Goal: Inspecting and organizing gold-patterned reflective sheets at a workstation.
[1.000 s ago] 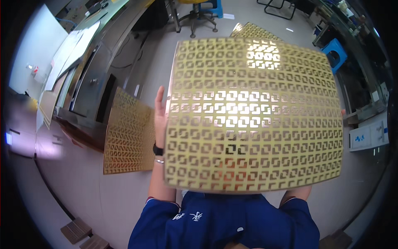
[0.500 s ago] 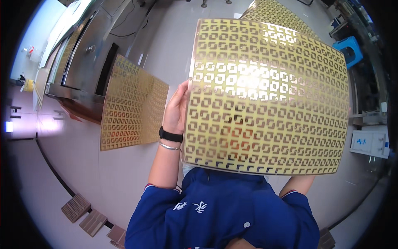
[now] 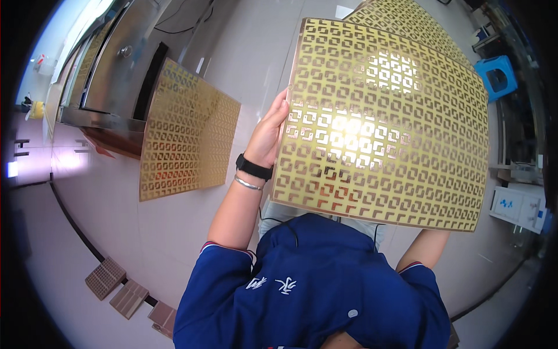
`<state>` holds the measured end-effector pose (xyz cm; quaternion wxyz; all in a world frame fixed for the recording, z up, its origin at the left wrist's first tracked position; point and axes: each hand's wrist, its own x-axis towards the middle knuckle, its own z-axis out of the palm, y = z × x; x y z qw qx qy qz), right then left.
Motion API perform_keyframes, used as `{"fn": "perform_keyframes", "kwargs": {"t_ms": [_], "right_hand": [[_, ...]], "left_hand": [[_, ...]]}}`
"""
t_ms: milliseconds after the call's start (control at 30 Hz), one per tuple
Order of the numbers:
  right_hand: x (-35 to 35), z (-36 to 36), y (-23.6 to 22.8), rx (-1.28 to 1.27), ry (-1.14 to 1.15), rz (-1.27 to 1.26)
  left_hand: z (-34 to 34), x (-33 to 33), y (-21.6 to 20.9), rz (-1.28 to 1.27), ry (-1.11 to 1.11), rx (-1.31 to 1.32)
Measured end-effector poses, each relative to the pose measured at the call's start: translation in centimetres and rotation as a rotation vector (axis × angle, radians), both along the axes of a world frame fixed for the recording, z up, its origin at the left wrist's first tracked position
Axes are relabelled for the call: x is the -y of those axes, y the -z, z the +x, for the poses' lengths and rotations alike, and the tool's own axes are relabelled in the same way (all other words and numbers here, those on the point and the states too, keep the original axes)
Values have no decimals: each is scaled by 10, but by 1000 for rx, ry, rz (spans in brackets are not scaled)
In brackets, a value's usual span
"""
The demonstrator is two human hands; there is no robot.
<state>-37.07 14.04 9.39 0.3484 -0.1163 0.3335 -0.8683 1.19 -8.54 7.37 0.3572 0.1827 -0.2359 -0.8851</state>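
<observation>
A large, thin circuit board panel (image 3: 378, 192), yellow-green with rows of copper-coloured angular shapes, is held tilted in front of me. My left hand (image 3: 271, 131) is closed on its left edge, thumb up along the rim and fingers passing behind. A black band and a silver bangle circle that wrist. On the right, my forearm (image 3: 427, 247) goes up behind the panel's lower right corner; the panel hides my right hand and its fingers. Behind the panel's upper edge shows another patterned panel (image 3: 412, 26). A similar panel (image 3: 186, 139) stands tilted to the left, apart from my left hand.
A metal cabinet (image 3: 119, 75) stands at upper left, beside the tilted panel. At the far right are a blue plastic stool (image 3: 497, 78) and a white box (image 3: 517, 206). Several small boards (image 3: 129, 299) lie along a black floor line at lower left.
The held panel has moved slightly up and to the right, my left hand going with it. More of my shirt front and right forearm shows below its lower edge.
</observation>
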Motion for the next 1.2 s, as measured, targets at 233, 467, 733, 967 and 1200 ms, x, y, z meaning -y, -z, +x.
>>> {"fn": "perform_keyframes", "kwargs": {"t_ms": [233, 467, 733, 967, 1200], "right_hand": [[7, 2, 2, 9, 9, 22], [7, 4, 0, 7, 20, 37], [7, 0, -5, -2, 49, 27], [-1, 2, -9, 12, 80, 15], [-8, -3, -19, 23, 116, -11]], "left_hand": [[-8, 11, 11, -17, 2, 83], [-7, 9, 23, -20, -8, 133], [24, -22, 44, 9, -46, 265], [34, -44, 48, 3, 112, 556], [8, -57, 32, 25, -21, 568]]}}
